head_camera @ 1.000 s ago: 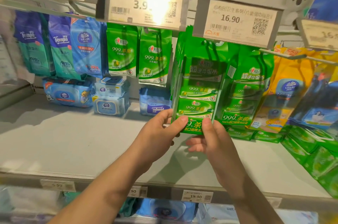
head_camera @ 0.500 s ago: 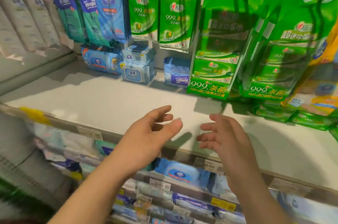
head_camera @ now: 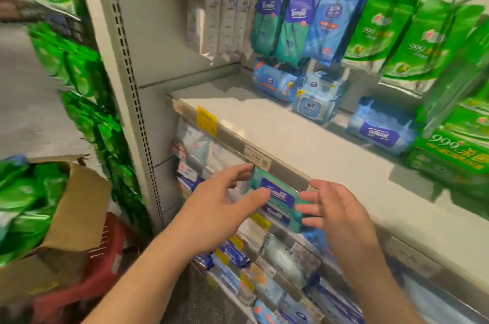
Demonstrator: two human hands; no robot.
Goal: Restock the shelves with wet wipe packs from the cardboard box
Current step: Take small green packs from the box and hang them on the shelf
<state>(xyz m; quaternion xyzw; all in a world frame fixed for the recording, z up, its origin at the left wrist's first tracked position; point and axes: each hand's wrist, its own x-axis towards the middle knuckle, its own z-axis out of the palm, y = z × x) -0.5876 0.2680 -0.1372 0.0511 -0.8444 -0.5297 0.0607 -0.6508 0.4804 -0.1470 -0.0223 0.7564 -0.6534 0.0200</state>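
Observation:
My left hand (head_camera: 219, 207) and my right hand (head_camera: 336, 215) hover empty in front of the shelf edge, fingers spread, palms facing each other. Behind them a teal wipe pack (head_camera: 277, 194) sits on a lower shelf. An open cardboard box (head_camera: 76, 215) at the lower left holds several green wet wipe packs (head_camera: 23, 199). More green packs hang from hooks at the upper right (head_camera: 375, 30) and stand on the grey shelf (head_camera: 304, 143) at the far right (head_camera: 455, 149).
Blue and teal packs hang (head_camera: 291, 19) above blue wipe packs (head_camera: 317, 101) at the shelf's back. A perforated upright (head_camera: 129, 101) stands left of the shelf. A red crate (head_camera: 105, 265) sits under the box. Lower shelves hold several packs (head_camera: 280, 252).
Both hands let go of the green hanging pack and dropped away from it, empty. The view swung left and down, bringing the cardboard box and the upright into sight.

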